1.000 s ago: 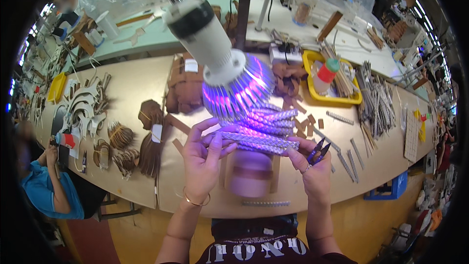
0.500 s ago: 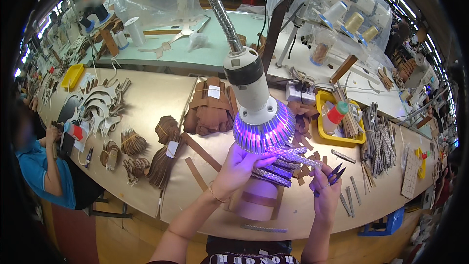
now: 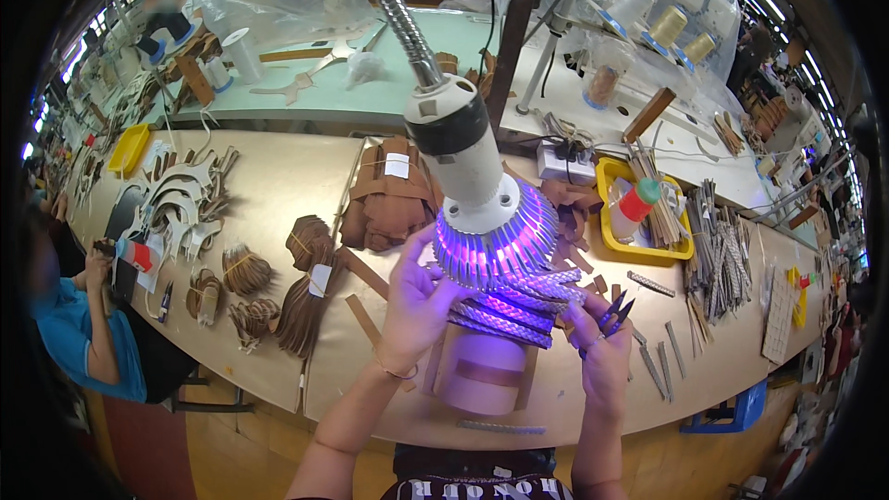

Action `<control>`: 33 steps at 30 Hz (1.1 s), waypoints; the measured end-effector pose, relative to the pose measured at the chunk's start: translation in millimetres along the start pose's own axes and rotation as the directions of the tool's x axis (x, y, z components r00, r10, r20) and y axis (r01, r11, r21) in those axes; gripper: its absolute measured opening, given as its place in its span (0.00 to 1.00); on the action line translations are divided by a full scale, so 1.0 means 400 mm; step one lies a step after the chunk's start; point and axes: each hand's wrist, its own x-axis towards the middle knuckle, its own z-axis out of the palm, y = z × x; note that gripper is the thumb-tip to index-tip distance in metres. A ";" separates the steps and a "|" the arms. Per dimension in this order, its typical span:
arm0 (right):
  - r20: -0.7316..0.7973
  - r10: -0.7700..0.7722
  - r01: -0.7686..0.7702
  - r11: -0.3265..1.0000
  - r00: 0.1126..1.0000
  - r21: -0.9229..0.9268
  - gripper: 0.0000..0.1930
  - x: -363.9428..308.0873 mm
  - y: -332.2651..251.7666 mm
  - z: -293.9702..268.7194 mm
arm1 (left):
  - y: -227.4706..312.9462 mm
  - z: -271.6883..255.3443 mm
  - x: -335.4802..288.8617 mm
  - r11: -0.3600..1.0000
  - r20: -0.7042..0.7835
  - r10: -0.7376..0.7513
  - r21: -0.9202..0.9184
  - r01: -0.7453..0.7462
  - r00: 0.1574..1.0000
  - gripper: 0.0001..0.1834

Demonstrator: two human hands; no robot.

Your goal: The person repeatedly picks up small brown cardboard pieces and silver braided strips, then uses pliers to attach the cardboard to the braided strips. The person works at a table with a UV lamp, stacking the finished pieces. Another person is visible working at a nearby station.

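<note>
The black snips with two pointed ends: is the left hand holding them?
No, the black snips sit in the right hand, their two points sticking out.

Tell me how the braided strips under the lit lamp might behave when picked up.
The braided strips will probably flex rather than flop, as their right ends stick out fairly straight. They look light, being narrow. Piled together with ends at differing angles, they may slide apart.
</note>
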 end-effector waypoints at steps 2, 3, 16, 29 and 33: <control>0.022 0.017 -0.016 0.999 1.000 -0.046 0.15 0.000 -0.005 0.005 | 0.001 -0.016 -0.002 1.000 -0.020 0.004 -0.008 -0.004 1.000 0.29; 0.018 0.018 -0.018 1.000 1.000 -0.004 0.15 -0.001 -0.005 0.012 | 0.001 -0.024 -0.004 0.999 -0.022 0.013 -0.030 -0.014 1.000 0.29; 0.239 0.009 -0.083 0.950 0.971 0.301 0.13 0.006 -0.017 0.078 | 0.008 -0.026 -0.103 0.991 -0.297 0.068 0.130 -0.030 0.952 0.20; 0.235 -0.097 0.011 0.939 0.967 0.343 0.25 -0.060 -0.038 0.114 | -0.015 0.065 -0.252 0.984 0.087 -0.078 0.169 0.063 0.993 0.11; 0.372 -0.198 0.290 0.934 0.907 -0.208 0.24 -0.069 -0.116 0.041 | -0.026 -0.012 -0.258 0.877 0.064 0.104 0.465 -0.122 0.992 0.14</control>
